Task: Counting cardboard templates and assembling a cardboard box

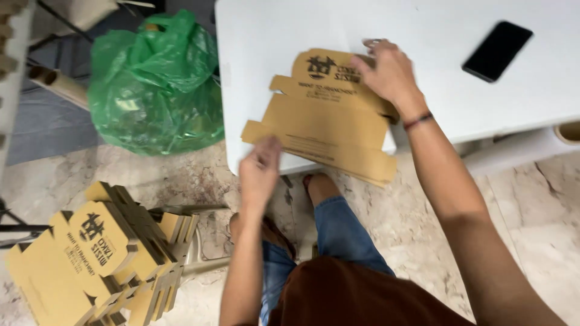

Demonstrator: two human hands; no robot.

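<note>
You get an even, soft indoor light here, and no hard shadow falls anywhere. The white table (423,72) is the brightest area and looks nearly washed out, so you cannot see its surface texture. The green plastic bag (156,84) shows small glossy highlights on its folds. The black phone (496,51) is flat dark with almost no reflection. Your left hand (260,172) is smeared by motion blur, and your right hand (389,72) is a little soft too. The print on the flat cardboard box (326,115) stays rather sharp. The stack of cardboard boxes (90,259) in the lower left corner looks stretched by the wide lens. The marble floor (531,217) is dimmer than the table.
</note>
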